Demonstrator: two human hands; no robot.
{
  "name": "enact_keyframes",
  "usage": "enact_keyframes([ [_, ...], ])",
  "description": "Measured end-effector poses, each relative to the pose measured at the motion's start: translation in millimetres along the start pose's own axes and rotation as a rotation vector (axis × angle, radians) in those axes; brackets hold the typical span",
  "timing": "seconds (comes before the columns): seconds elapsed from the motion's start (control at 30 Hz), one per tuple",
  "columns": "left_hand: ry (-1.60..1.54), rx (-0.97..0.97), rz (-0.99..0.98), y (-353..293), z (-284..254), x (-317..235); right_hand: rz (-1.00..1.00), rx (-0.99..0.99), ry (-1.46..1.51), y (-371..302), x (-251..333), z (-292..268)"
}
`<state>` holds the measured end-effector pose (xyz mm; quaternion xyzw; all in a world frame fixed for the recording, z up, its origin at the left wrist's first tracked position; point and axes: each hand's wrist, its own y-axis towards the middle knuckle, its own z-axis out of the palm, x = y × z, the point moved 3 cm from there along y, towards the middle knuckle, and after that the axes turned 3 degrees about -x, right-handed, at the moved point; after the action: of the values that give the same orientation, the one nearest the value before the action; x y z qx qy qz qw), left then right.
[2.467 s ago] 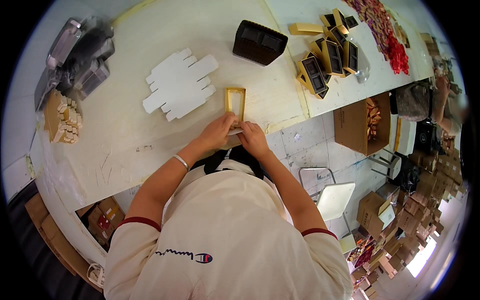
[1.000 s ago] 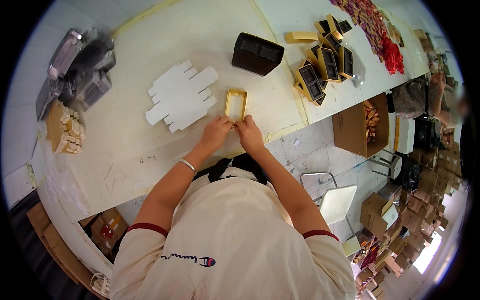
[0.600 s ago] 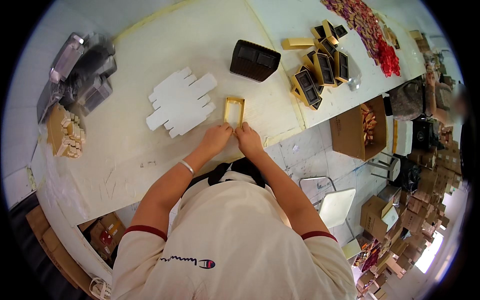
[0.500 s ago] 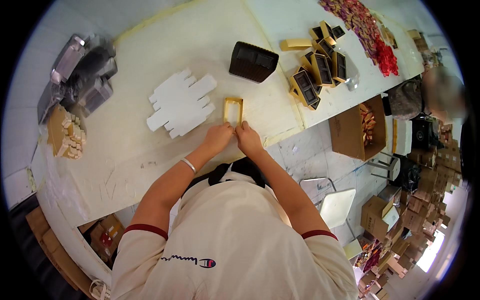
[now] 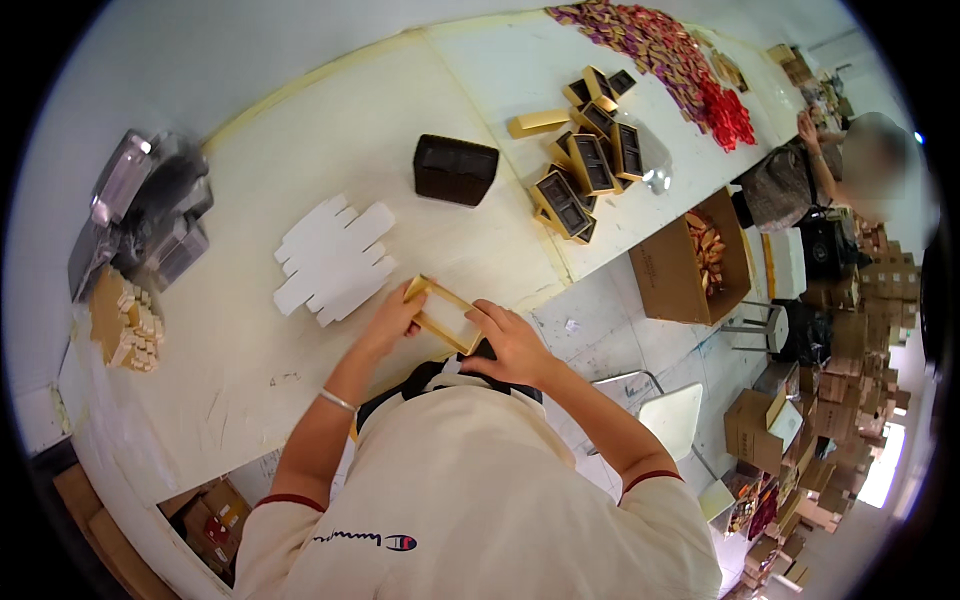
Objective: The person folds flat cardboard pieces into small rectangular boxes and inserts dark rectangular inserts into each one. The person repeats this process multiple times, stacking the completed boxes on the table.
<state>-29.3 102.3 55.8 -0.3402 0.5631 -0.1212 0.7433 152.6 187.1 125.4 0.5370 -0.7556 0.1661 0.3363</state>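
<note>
A small gold cardboard box frame (image 5: 441,334), folded into an open rectangle, is held slantwise near the table's front edge. My left hand (image 5: 390,320) pinches its left end, thumb and fingers closed on the rim. At the opposite end, my right hand (image 5: 510,345) grips the frame with bent fingers. Just beyond my left hand lies a pile of white flat carton blanks (image 5: 335,258). Farther off stands a stack of black plastic trays (image 5: 455,170). To its right, several gold boxes with black inserts (image 5: 592,163) are heaped together.
Clear plastic packs (image 5: 178,245) and a stack of gold card pieces (image 5: 122,320) sit at the table's left. Small wrapped pieces (image 5: 650,50) are spread at the far right. A cardboard carton (image 5: 690,265), a white chair (image 5: 670,415) and another person (image 5: 790,190) are beyond the right edge.
The gold frame has turned from upright to slanting and come nearer to me. My hands have moved from its near end to opposite ends. The whole view has shifted.
</note>
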Motion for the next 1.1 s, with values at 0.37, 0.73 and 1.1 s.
enact_keyframes([
  [0.37,-0.277,-0.632,-0.001,48.1,17.7,78.3,-0.111,-0.402,-0.266,107.5,-70.5,-57.3],
  [0.73,0.903,-0.671,0.352,-0.7,21.6,25.6,-0.31,-0.239,-0.601,166.7,-90.7,-65.7],
  [1.1,0.868,-0.475,0.491,30.0,15.1,33.2,0.5,0.022,0.701,43.4,-108.7,-31.2],
])
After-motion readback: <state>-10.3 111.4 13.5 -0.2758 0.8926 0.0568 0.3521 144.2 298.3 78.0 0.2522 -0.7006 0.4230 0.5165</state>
